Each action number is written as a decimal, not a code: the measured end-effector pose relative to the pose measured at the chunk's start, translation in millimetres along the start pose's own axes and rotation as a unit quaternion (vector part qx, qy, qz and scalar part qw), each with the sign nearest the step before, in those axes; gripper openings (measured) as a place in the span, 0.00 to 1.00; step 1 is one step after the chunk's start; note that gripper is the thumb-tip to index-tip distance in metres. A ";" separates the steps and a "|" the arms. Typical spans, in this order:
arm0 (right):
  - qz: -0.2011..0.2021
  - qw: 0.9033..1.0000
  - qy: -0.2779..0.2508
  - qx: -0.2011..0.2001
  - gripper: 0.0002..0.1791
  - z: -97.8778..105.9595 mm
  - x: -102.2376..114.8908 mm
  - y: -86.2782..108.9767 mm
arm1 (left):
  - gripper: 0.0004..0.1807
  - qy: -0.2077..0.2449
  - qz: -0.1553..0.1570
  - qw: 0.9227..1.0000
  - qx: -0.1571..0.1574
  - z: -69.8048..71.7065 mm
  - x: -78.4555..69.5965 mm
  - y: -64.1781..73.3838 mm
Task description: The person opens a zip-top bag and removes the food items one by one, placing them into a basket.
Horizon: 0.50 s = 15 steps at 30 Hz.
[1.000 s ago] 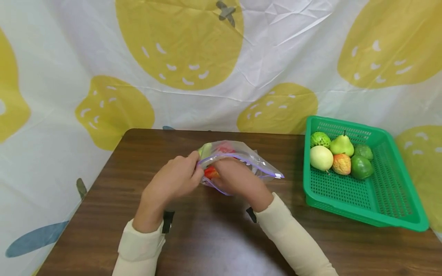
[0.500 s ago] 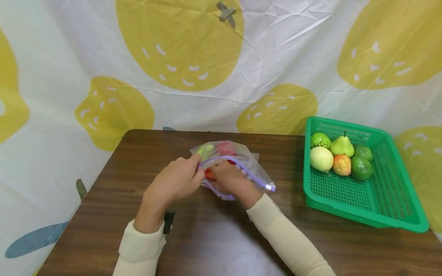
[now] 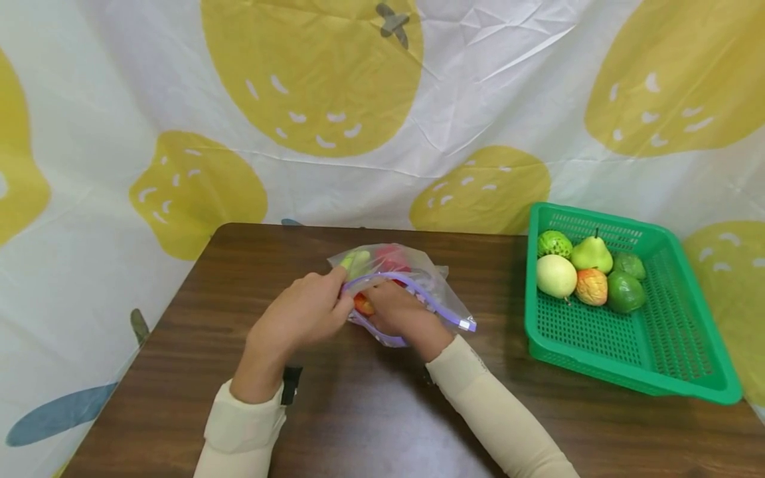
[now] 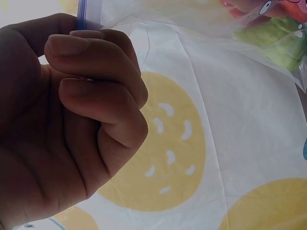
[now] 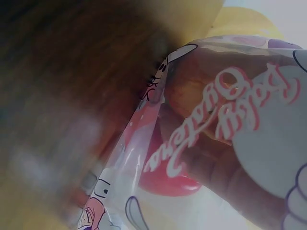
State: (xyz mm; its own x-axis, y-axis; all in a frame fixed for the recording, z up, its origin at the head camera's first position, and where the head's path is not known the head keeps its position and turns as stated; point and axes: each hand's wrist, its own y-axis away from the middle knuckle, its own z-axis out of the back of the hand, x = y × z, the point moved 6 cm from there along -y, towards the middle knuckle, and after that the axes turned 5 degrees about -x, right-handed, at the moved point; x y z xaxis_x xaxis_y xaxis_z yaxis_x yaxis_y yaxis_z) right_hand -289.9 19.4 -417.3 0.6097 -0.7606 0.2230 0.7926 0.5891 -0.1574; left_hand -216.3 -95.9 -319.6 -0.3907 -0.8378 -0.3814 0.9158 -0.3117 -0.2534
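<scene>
A clear zip bag (image 3: pixel 427 272) with a purple zip edge lies on the table, its mouth towards me. My left hand (image 3: pixel 303 309) pinches the left end of that edge; the left wrist view shows its other fingers (image 4: pixel 103 103) curled towards the palm. Reaching through the bag's mouth, my right hand (image 3: pixel 397 309) is beside a red-orange fruit (image 3: pixel 362 305). Through the printed plastic, the right wrist view shows its fingers (image 5: pixel 216 177) bent near a red thing (image 5: pixel 168 184); their grip is unclear. A pinkish-red thing (image 3: pixel 391 257) and a light green one (image 3: pixel 356 260) are also inside.
To the right stands a green plastic basket (image 3: pixel 627 378) holding several fruits, among them a green pear (image 3: pixel 592 253) and a round pale yellow fruit (image 3: pixel 556 275). A lemon-print cloth (image 3: pixel 335 186) hangs behind the dark wooden table (image 3: pixel 239 265).
My right hand has drawn back slightly towards me inside the bag, then stayed there. The zip slider end has shifted left and down. My left hand has hardly moved.
</scene>
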 end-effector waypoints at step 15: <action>0.006 1.000 -0.003 0.007 0.13 16.3 8.0 8.4 | 0.07 0.006 0.005 1.000 0.000 -0.3 1.6 -1.0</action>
State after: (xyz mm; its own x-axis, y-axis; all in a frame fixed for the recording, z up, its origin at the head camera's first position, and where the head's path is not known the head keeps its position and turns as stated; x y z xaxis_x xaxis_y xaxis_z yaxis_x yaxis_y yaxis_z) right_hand -278.5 22.7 -401.1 0.6195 -0.7513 0.2273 0.7845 0.6025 -0.1469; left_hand -217.9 -96.8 -320.3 -0.3832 -0.8354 -0.3940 0.9195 -0.3042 -0.2491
